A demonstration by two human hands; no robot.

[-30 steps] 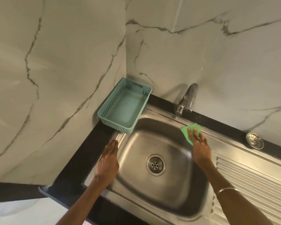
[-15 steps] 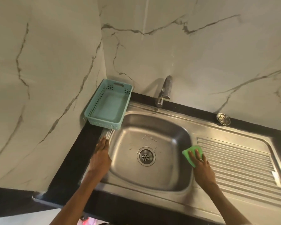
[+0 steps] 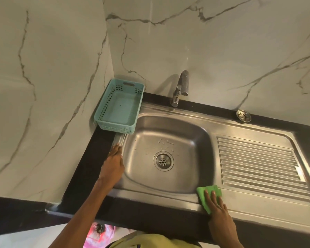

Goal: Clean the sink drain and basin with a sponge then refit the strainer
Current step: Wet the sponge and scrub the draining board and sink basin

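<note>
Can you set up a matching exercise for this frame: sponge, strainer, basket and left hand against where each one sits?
Things:
1. green sponge
2. strainer
3. teal basket
4. left hand

Places:
A. on the black counter ledge behind the drainboard
B. flat on the sink's left rim
C. in the back left corner against the wall
D. under the right hand on the sink's front rim

Pairs: 1-D, 2-A, 3-C, 4-B
</note>
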